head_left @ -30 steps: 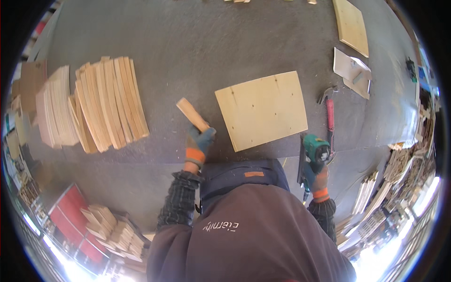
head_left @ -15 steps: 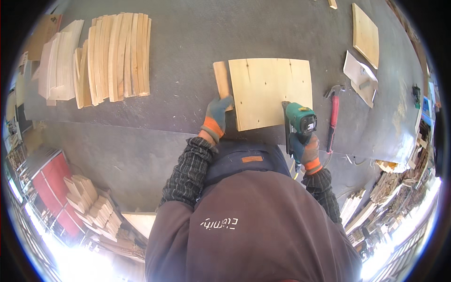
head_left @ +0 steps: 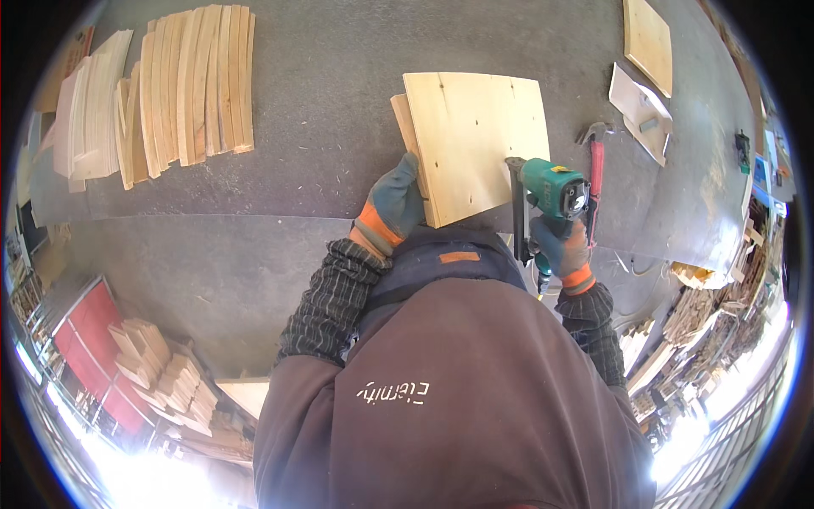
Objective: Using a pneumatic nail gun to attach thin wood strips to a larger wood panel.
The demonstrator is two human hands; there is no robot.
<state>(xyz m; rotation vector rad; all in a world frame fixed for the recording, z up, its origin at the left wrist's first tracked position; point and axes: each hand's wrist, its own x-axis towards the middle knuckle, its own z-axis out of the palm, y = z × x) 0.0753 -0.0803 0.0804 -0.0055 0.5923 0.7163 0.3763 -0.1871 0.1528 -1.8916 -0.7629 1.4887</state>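
Note:
My left hand, in a grey glove with an orange cuff, is closed round a narrow wooden strip. The strip lies along the left edge of a pale wooden panel, partly beneath it, and my fingers touch the panel's lower left corner too. The panel looks slightly tilted, with several small dark marks on its face. In my right hand, gloved alike, is a green and black nail gun. Its nose is at the panel's right side; whether it touches the wood I cannot tell.
A red-handled claw hammer lies right of the nail gun on the dark table. Beyond it are a bent whitish sheet and another wooden panel. Stacked wooden strips stand at the far left. A hose runs near the right edge.
My left hand has brought the strip against the panel's left edge, and the panel has tilted. The nail gun remains in my right hand near the panel's right side. The whole view has shifted slightly.

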